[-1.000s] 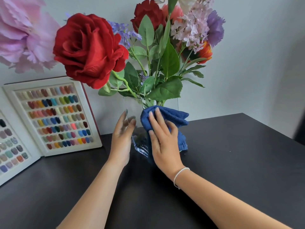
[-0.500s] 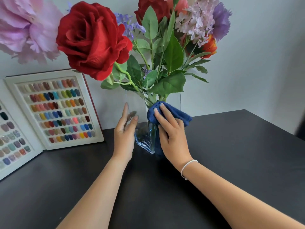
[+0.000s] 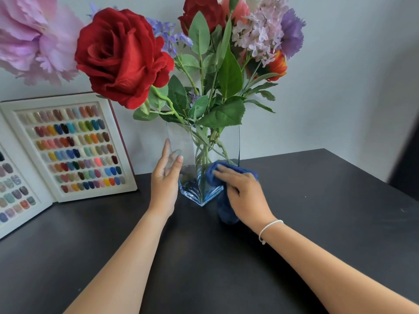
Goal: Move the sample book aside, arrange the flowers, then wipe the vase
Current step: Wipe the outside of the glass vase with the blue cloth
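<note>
Hands: left hand (image 3: 164, 181) flat and open, fingers extended, palm laid against the left glass face of the vase (image 3: 200, 164); it grips nothing, only steadies. Right hand (image 3: 243, 192) pressed over a blue cloth (image 3: 223, 208), fingers spread across it, pushing it against the lower right face near the base; part of the cloth hangs down to the surface (image 3: 294, 223) below the palm.

Vase: clear, square-sectioned glass with a blue-tinted heavy foot, upright at centre of the dark surface, one corner edge turned toward us. Long axis vertical, mouth pointing to 12 o'clock. We cannot tell whether it holds water.

Flowers (image 3: 123, 56): stems cross inside the glass; heads fan out from about 10 o'clock to 2 o'clock above the rim, the large red rose leaning toward 10 o'clock.

Sample book (image 3: 70, 148): at 9 o'clock from the vase, well apart, open and propped against the wall, colour swatches facing us.

Step in hand: we judge the wiping of the vase to be under way, the book set aside and the flowers seemingly arranged.

Next move, as we judge it: draw the cloth along the remaining glass faces under light pressure while the left hand counters the push, since the top-heavy bouquet could tip the vase.
</note>
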`<move>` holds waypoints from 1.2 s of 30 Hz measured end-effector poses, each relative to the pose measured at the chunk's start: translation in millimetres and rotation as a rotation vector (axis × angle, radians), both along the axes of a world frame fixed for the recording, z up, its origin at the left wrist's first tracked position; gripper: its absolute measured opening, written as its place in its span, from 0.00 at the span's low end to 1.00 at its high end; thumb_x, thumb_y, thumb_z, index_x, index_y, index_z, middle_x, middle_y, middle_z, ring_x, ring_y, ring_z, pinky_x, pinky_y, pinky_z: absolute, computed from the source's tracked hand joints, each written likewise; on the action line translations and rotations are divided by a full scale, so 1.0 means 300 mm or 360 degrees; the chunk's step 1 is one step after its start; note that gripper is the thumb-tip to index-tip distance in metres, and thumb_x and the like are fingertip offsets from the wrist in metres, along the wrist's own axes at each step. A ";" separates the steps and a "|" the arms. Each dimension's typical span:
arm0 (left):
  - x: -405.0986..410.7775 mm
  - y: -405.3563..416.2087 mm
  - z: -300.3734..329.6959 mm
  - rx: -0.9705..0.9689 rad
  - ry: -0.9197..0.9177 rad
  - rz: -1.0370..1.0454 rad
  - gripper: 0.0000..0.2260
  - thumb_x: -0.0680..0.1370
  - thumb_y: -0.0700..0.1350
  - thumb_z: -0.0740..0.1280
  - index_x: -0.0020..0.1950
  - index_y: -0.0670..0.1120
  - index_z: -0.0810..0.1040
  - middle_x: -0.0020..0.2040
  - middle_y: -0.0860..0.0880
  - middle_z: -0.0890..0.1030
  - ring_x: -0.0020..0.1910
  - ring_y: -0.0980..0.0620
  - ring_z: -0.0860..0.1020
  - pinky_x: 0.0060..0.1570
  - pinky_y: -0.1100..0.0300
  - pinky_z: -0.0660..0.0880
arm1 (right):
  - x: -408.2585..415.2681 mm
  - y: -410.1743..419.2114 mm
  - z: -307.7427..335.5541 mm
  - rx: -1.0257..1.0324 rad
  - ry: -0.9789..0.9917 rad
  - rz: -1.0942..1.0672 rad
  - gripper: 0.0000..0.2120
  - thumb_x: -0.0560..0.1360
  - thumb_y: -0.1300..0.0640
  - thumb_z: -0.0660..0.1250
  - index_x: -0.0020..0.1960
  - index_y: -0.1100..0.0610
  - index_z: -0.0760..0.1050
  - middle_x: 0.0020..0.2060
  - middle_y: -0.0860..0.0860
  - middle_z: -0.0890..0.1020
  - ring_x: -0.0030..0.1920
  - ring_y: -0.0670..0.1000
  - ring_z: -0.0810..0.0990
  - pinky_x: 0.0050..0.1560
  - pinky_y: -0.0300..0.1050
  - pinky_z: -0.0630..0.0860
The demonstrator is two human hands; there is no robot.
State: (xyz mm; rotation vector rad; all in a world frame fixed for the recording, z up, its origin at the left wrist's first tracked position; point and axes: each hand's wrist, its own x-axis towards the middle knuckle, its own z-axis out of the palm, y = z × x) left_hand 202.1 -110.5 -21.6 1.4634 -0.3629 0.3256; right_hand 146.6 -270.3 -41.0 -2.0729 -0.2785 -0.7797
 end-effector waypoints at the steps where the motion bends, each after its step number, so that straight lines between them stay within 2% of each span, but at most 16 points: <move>1: 0.002 0.000 -0.002 -0.0010 -0.0007 -0.0001 0.22 0.70 0.56 0.65 0.61 0.72 0.65 0.69 0.53 0.70 0.68 0.56 0.68 0.68 0.45 0.65 | 0.006 -0.021 0.020 0.0297 0.0059 -0.0068 0.19 0.72 0.71 0.57 0.55 0.56 0.79 0.56 0.50 0.80 0.54 0.46 0.75 0.54 0.23 0.64; 4: 0.011 -0.003 -0.013 0.0005 -0.0041 -0.0006 0.27 0.69 0.57 0.65 0.67 0.66 0.63 0.72 0.51 0.66 0.68 0.56 0.68 0.69 0.46 0.64 | 0.037 -0.123 0.084 0.1119 0.0273 -0.0217 0.22 0.71 0.70 0.55 0.56 0.54 0.78 0.48 0.52 0.81 0.43 0.48 0.78 0.47 0.34 0.74; 7: 0.024 -0.007 -0.026 0.0013 -0.0061 0.0010 0.27 0.70 0.57 0.64 0.69 0.64 0.61 0.67 0.58 0.68 0.60 0.67 0.71 0.69 0.50 0.64 | 0.049 -0.244 0.139 0.1369 0.0335 -0.0277 0.21 0.69 0.70 0.53 0.52 0.56 0.79 0.40 0.53 0.77 0.40 0.53 0.74 0.43 0.45 0.72; 9: 0.032 -0.006 -0.033 0.0010 -0.0064 0.0015 0.25 0.72 0.55 0.63 0.69 0.64 0.61 0.65 0.60 0.67 0.55 0.73 0.71 0.69 0.51 0.63 | 0.052 -0.301 0.168 0.1282 0.0336 -0.0405 0.14 0.68 0.68 0.54 0.40 0.58 0.77 0.34 0.53 0.69 0.37 0.53 0.65 0.39 0.45 0.64; 11: 0.037 -0.005 -0.037 -0.0027 -0.0050 0.0000 0.23 0.75 0.52 0.63 0.68 0.65 0.62 0.63 0.63 0.67 0.56 0.72 0.70 0.69 0.50 0.63 | 0.057 -0.332 0.194 0.1081 0.0289 -0.0535 0.15 0.70 0.65 0.55 0.32 0.49 0.73 0.31 0.50 0.68 0.36 0.52 0.62 0.36 0.42 0.61; 12: 0.039 -0.006 -0.039 -0.0041 -0.0040 -0.0005 0.22 0.76 0.51 0.63 0.67 0.66 0.62 0.62 0.64 0.68 0.56 0.72 0.70 0.69 0.50 0.63 | 0.058 -0.339 0.200 0.0993 0.0248 -0.0588 0.18 0.71 0.64 0.55 0.36 0.45 0.77 0.33 0.48 0.73 0.36 0.52 0.66 0.36 0.40 0.65; 14: 0.044 -0.007 -0.040 -0.0043 -0.0025 -0.0005 0.22 0.76 0.50 0.63 0.68 0.65 0.62 0.59 0.68 0.69 0.54 0.74 0.70 0.69 0.49 0.64 | 0.062 -0.333 0.195 0.0852 0.0218 -0.0661 0.23 0.71 0.66 0.54 0.55 0.45 0.78 0.47 0.46 0.79 0.46 0.51 0.75 0.48 0.39 0.70; 16: 0.048 -0.005 -0.043 -0.0052 -0.0003 -0.0005 0.23 0.77 0.49 0.62 0.70 0.63 0.61 0.54 0.72 0.70 0.54 0.74 0.71 0.69 0.49 0.64 | 0.075 -0.293 0.157 0.0646 0.0321 -0.0638 0.24 0.72 0.66 0.53 0.60 0.46 0.75 0.54 0.48 0.80 0.54 0.54 0.77 0.53 0.39 0.69; 20: 0.052 -0.005 -0.046 -0.0019 -0.0022 0.0004 0.23 0.78 0.48 0.62 0.71 0.59 0.60 0.47 0.82 0.70 0.52 0.78 0.70 0.70 0.50 0.62 | 0.124 -0.172 0.055 0.0364 0.0451 -0.0454 0.22 0.72 0.66 0.54 0.59 0.48 0.76 0.56 0.53 0.81 0.61 0.53 0.73 0.59 0.36 0.64; 21: 0.053 -0.005 -0.046 -0.0019 -0.0020 0.0009 0.23 0.78 0.48 0.62 0.71 0.59 0.60 0.47 0.82 0.70 0.52 0.78 0.70 0.69 0.50 0.62 | 0.135 -0.148 0.045 0.0284 0.0443 -0.0436 0.22 0.73 0.66 0.54 0.60 0.49 0.75 0.53 0.54 0.81 0.59 0.53 0.74 0.57 0.33 0.64; 23: 0.054 -0.004 -0.044 -0.0031 0.0000 0.0011 0.22 0.77 0.48 0.62 0.69 0.63 0.61 0.47 0.81 0.71 0.53 0.74 0.71 0.69 0.48 0.64 | 0.145 -0.121 0.032 0.0134 0.0441 -0.0431 0.22 0.74 0.65 0.53 0.64 0.51 0.72 0.49 0.54 0.80 0.52 0.53 0.76 0.45 0.28 0.64; 24: 0.055 -0.003 -0.043 -0.0034 0.0012 0.0007 0.22 0.77 0.48 0.62 0.67 0.66 0.62 0.48 0.79 0.72 0.54 0.73 0.71 0.69 0.48 0.64 | 0.146 -0.119 0.026 0.0102 0.0471 -0.0418 0.21 0.74 0.65 0.54 0.64 0.52 0.70 0.50 0.54 0.80 0.51 0.54 0.77 0.43 0.30 0.64; 27: 0.056 -0.003 -0.042 -0.0029 0.0026 0.0013 0.20 0.77 0.49 0.63 0.60 0.72 0.64 0.50 0.75 0.72 0.56 0.69 0.70 0.68 0.47 0.65 | 0.124 -0.119 0.005 -0.0040 0.0637 -0.0361 0.19 0.74 0.60 0.58 0.65 0.51 0.69 0.57 0.55 0.80 0.55 0.58 0.78 0.49 0.40 0.70; 30: 0.054 -0.003 -0.042 -0.0030 0.0020 0.0009 0.21 0.77 0.49 0.63 0.64 0.70 0.63 0.50 0.76 0.71 0.56 0.71 0.70 0.68 0.47 0.65 | 0.100 -0.107 0.000 -0.0266 0.0697 -0.0359 0.17 0.74 0.55 0.63 0.62 0.56 0.69 0.57 0.56 0.80 0.57 0.60 0.76 0.56 0.49 0.72; 33: 0.053 -0.006 -0.043 -0.0033 0.0000 0.0022 0.22 0.77 0.50 0.63 0.69 0.65 0.62 0.52 0.75 0.70 0.54 0.72 0.72 0.68 0.48 0.65 | 0.085 -0.094 0.007 -0.0393 0.0720 -0.0389 0.16 0.73 0.53 0.65 0.59 0.56 0.71 0.56 0.55 0.80 0.58 0.59 0.75 0.57 0.50 0.68; 36: 0.055 -0.005 -0.046 -0.0011 -0.0013 0.0036 0.22 0.77 0.51 0.63 0.69 0.65 0.61 0.52 0.77 0.69 0.53 0.73 0.71 0.68 0.48 0.64 | 0.078 -0.086 0.005 -0.0416 0.0719 -0.0410 0.14 0.73 0.54 0.64 0.58 0.56 0.73 0.54 0.55 0.81 0.57 0.58 0.76 0.58 0.50 0.67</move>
